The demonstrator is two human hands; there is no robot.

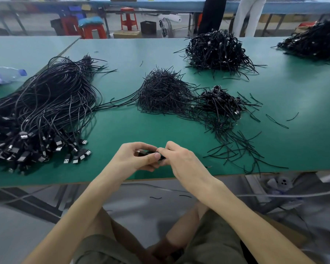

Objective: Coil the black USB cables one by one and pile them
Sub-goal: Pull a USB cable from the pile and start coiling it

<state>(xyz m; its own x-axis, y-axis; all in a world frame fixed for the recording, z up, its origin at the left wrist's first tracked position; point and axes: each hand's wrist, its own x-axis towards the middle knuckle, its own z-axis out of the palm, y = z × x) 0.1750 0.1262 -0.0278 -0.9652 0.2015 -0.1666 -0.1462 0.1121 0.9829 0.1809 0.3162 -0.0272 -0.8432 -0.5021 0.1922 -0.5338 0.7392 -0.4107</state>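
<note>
Both hands meet at six o'clock over the table, left hand and right hand pinching one black cable (mostly hidden); uncoiled cables lie at nine o'clock.

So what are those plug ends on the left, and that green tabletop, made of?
The plug ends look like bright metal shells in black moulded plastic: the tips glint silver. The tabletop seems a matte rubbery or vinyl mat over board, since a pale edge shows along the front.

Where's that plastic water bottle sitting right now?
The plastic bottle lies on its side at the far left edge of the green table, just beyond the big bundle of uncoiled USB cables.
</note>
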